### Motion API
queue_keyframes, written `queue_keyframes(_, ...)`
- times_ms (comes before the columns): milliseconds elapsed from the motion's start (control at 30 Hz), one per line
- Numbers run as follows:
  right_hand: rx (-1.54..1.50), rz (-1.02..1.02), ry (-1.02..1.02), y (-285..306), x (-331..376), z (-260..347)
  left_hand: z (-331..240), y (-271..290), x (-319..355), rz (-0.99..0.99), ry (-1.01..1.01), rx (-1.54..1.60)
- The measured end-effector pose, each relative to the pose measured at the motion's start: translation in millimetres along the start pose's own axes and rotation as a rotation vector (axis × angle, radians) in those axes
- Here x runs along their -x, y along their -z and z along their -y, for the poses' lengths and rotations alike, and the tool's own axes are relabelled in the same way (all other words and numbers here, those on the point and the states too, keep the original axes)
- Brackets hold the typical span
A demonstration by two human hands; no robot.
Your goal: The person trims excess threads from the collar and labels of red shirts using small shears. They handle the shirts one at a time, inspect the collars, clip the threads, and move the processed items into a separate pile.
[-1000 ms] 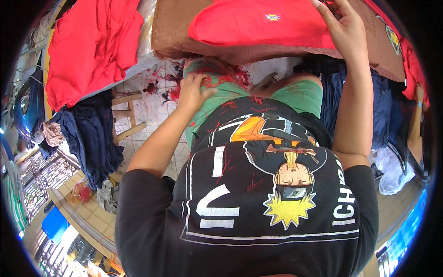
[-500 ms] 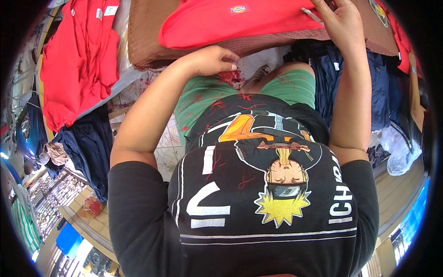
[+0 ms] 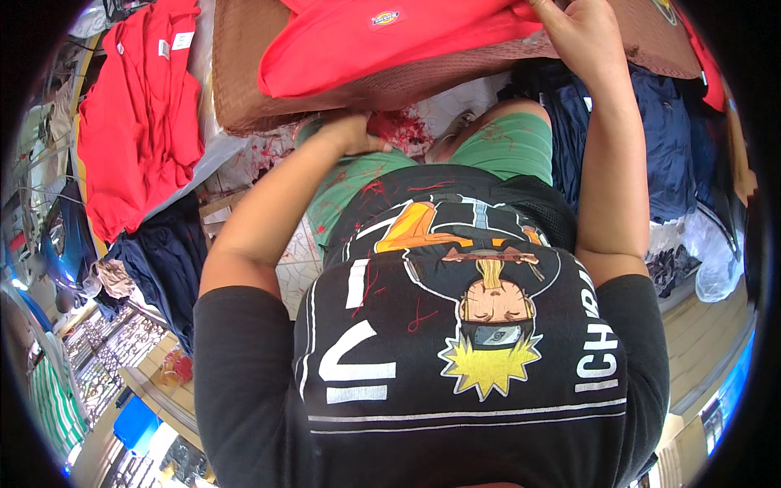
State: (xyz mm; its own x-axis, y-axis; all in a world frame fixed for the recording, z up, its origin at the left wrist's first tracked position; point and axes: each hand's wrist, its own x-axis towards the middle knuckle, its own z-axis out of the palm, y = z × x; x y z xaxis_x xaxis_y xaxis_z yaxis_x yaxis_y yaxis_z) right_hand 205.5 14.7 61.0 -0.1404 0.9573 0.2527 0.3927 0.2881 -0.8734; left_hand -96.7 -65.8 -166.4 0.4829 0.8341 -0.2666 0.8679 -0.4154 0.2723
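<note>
A red garment (image 3: 399,41) with a small sewn label lies over the brown quilted cloth (image 3: 244,57) in front of me. My right hand (image 3: 582,37) has its thumb and fingers closed on the garment's right edge, near the top of the picture; its fingertips are partly cut off there. Below the brown cloth's near edge, my left hand (image 3: 350,134) hangs over my left thigh. Its fingers reach loosely to the right, apart from the red garment, and nothing shows in them.
More red garments with white tags (image 3: 142,114) hang at the left, above dark blue clothing (image 3: 163,260). A pile of navy garments (image 3: 643,138) lies at the right beside a clear plastic bag (image 3: 716,256). Red thread scraps (image 3: 407,130) litter the tiled floor between my legs.
My left hand has dropped back from the brown cloth's edge toward my left thigh. The red garment has shifted slightly left, and my right hand has closed on its edge.
</note>
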Motion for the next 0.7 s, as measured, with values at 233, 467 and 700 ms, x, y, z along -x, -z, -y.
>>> queue_keyframes(233, -0.032, -0.05, 0.086, 6.3, 7.5, -9.2, -30.3, -3.0, -70.7, 0.386, 0.307, 0.734)
queue_keyframes(467, 0.038, -0.086, 0.114, 17.7, 8.6, -2.7, -96.9, 113.5, -75.5, 0.495, 0.322, 0.825)
queue_keyframes(700, 0.055, -0.103, 0.047, 21.3, 5.4, -3.8, -60.3, 88.8, -53.5, 0.322, 0.052, 0.726)
